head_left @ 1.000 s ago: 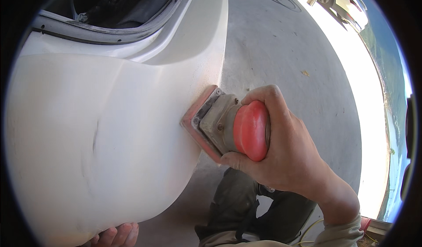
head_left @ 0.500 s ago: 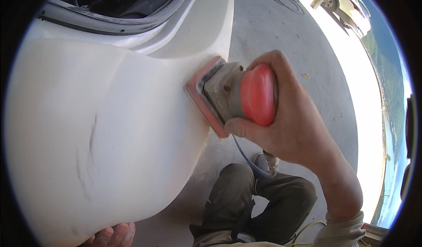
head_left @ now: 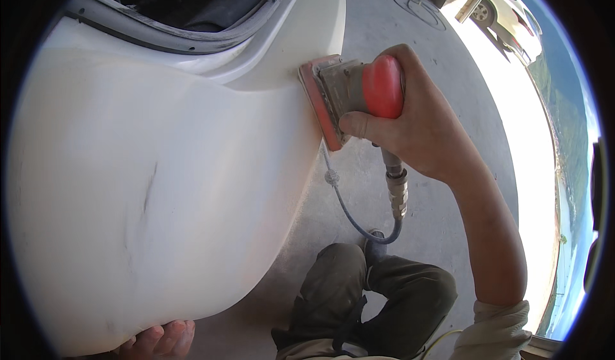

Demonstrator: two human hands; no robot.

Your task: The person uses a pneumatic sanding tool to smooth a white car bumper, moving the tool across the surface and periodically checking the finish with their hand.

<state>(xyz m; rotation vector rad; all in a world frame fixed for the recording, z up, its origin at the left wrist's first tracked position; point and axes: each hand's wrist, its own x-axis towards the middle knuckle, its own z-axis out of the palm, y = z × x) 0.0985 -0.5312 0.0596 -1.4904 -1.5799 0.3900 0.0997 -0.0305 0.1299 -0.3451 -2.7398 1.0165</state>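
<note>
My right hand is wrapped around the red cap of an air sander, thumb on its near side. The sander is tipped on its side, with its flat red-edged pad against the right edge of a white car body panel. An air hose hangs in a loop from a metal coupling below the tool. At the bottom left my left hand has its curled fingers at the panel's lower edge; the rest of that hand is hidden. Dark scuffs mark the panel's surface.
A dark opening with a grey rim lies beyond the panel. My bent knees are below it, over the grey concrete floor. Coiled hose lies at the far end, and a pale car stands outside in sunlight.
My right hand has moved the sander away from me along the panel edge and slightly right. More hose and the coupling now show. My left hand stays at the lower edge.
</note>
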